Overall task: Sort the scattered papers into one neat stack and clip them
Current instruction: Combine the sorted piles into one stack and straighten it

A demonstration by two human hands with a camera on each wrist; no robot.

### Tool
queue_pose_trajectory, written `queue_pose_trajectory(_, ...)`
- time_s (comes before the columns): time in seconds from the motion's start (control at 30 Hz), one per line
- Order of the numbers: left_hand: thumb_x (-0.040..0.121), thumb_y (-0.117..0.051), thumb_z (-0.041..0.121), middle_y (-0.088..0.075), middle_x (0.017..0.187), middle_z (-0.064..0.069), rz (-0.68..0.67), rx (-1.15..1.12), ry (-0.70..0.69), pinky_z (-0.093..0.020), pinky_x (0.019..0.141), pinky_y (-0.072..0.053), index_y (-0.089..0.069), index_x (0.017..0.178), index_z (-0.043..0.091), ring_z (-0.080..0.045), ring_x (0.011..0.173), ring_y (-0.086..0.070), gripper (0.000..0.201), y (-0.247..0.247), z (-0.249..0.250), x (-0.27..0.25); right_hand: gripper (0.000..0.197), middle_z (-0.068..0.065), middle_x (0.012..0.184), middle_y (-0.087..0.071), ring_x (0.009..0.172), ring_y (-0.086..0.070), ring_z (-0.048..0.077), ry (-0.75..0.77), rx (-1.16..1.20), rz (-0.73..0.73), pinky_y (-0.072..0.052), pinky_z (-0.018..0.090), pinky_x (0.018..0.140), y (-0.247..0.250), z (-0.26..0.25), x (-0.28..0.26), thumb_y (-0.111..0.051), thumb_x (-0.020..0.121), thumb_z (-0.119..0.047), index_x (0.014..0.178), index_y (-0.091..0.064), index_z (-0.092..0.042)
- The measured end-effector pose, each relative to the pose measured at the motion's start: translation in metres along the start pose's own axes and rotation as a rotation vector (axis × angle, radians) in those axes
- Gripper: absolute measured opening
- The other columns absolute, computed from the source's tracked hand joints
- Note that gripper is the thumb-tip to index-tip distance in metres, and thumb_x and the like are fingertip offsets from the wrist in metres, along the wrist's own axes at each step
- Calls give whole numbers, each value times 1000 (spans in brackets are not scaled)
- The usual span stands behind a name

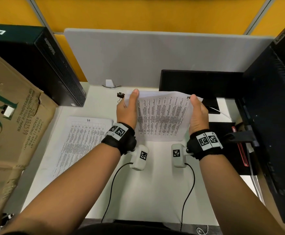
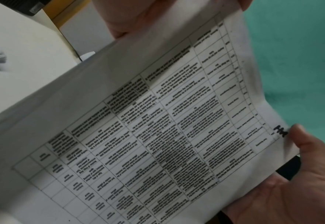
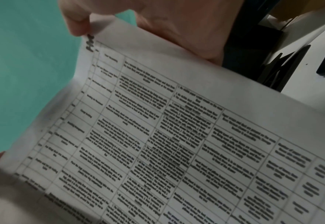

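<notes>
A sheaf of printed table sheets (image 1: 162, 116) is lifted off the white desk (image 1: 146, 184), standing on its lower edge side. My left hand (image 1: 130, 104) grips its left edge, thumb on the front. My right hand (image 1: 196, 109) grips the right edge the same way. The left wrist view shows the sheets (image 2: 157, 136) with the right thumb (image 2: 301, 136) on the corner. In the right wrist view the sheets (image 3: 176, 136) fill the frame. More printed sheets (image 1: 82, 141) lie flat at the left. A black binder clip (image 1: 120, 95) sits behind my left hand.
A cardboard box (image 1: 11, 124) and a black computer case (image 1: 45, 65) stand on the left. A grey partition (image 1: 155, 56) closes the back. A dark monitor (image 1: 274, 116) and its black base (image 1: 197, 82) fill the right side.
</notes>
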State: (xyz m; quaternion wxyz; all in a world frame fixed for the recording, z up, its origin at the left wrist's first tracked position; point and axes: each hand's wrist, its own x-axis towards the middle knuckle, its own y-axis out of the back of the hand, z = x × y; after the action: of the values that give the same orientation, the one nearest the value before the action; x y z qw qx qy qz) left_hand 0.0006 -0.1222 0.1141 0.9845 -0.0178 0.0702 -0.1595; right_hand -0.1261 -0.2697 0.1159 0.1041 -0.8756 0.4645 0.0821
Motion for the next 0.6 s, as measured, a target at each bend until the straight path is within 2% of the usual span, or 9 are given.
queue_pose_trajectory(0.07, 93, -53, 46, -64, 70, 9, -1, 3, 1, -9, 60, -45, -58, 74, 18, 2, 61, -60, 34, 0, -1, -2, 36, 1, 85, -68, 80, -66, 18, 31, 18, 25, -55, 40, 80, 0, 3, 0, -59, 78, -56, 85, -61, -21)
queue_pose_trajectory(0.17, 93, -53, 46, -61, 62, 14, -5, -18, -8, -11, 61, -45, -54, 68, 22, 3, 59, -58, 35, -1, -4, -6, 25, 1, 88, -69, 84, -67, 18, 64, 36, 46, -56, 38, 82, -1, 7, -3, -56, 91, -47, 85, -59, -22)
queue_pose_trajectory(0.27, 91, -52, 50, -62, 69, 10, 2, -12, -9, -15, 64, -44, -54, 69, 22, -1, 64, -59, 36, 0, -3, -8, 32, 1, 82, -69, 80, -67, 18, 27, 56, 71, -54, 40, 81, -2, 7, -2, -59, 85, -53, 81, -61, -21)
queue_pose_trajectory(0.33, 92, -51, 51, -60, 72, 5, -1, 2, -11, -11, 60, -44, -53, 74, 18, 0, 62, -57, 38, 1, -4, -8, 38, 4, 82, -69, 81, -67, 23, -5, 72, 90, -54, 42, 82, -1, 6, -1, -61, 74, -57, 81, -61, -20)
queue_pose_trajectory(0.4, 93, -48, 51, -58, 74, 1, -19, 8, -6, -7, 58, -44, -52, 80, 14, 1, 60, -55, 39, 1, -3, -10, 36, 7, 84, -67, 82, -65, 25, -13, 99, 91, -52, 44, 84, 1, 6, 1, -62, 71, -56, 81, -59, -21)
queue_pose_trajectory(0.47, 94, -46, 52, -60, 77, 2, -32, 19, 5, -10, 62, -45, -54, 81, 15, 1, 62, -56, 40, 0, -2, -10, 35, 7, 85, -66, 84, -65, 25, -12, 96, 71, -52, 46, 87, 1, 5, 1, -62, 71, -56, 81, -59, -22)
queue_pose_trajectory(0.53, 92, -48, 54, -65, 82, 7, -48, 24, 2, -7, 65, -45, -59, 84, 15, 7, 69, -61, 41, 1, -2, -8, 38, 4, 90, -70, 88, -68, 23, 0, 51, 31, -53, 43, 85, 3, 3, 0, -61, 75, -57, 88, -62, -22)
queue_pose_trajectory(0.57, 88, -52, 56, -68, 89, 5, -70, 23, -3, -7, 68, -46, -61, 92, 12, 7, 77, -64, 44, 2, -2, -7, 37, 3, 94, -71, 90, -69, 21, 13, 24, 3, -56, 40, 84, 4, 3, -1, -62, 79, -54, 95, -63, -21)
queue_pose_trajectory(0.6, 82, -59, 58, -71, 98, 0, -97, 32, -9, -12, 74, -50, -61, 101, 9, 0, 89, -67, 54, 3, -2, -5, 34, 3, 99, -72, 93, -70, 20, 26, -1, -29, -57, 38, 82, 6, 3, -1, -65, 83, -46, 103, -63, -18)
